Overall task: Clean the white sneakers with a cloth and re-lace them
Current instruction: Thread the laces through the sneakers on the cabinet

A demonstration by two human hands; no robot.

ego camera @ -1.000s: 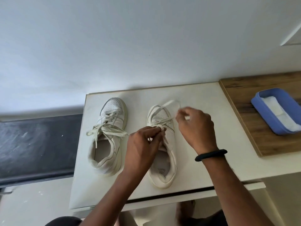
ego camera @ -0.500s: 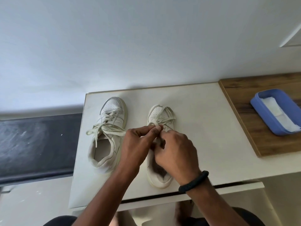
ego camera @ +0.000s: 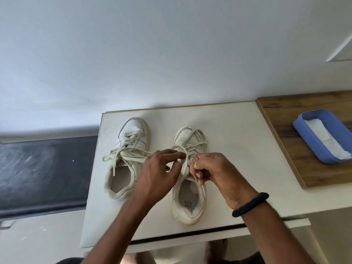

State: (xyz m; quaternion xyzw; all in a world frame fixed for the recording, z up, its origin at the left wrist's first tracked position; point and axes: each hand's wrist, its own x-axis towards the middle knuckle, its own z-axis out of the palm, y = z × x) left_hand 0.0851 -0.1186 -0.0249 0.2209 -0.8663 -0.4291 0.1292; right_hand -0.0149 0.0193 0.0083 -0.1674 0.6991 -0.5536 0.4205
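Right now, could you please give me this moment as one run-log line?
phase: re-lacing | left hand: pinches lace | right hand: pinches lace | shoe: right-side sneaker | other sneaker: laced

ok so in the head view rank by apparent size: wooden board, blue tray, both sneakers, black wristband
1. wooden board, though cut off by the frame edge
2. left sneaker and right sneaker: alike, not ranked
3. blue tray
4. black wristband

Right hand (ego camera: 215,172) down from its raised pull past the toe, now low beside left hand (ego camera: 160,172), cream flat lace (ego camera: 183,149) slack in a small loop between them, right-side white leather sneaker (ego camera: 190,204) with its insole uncovered again.
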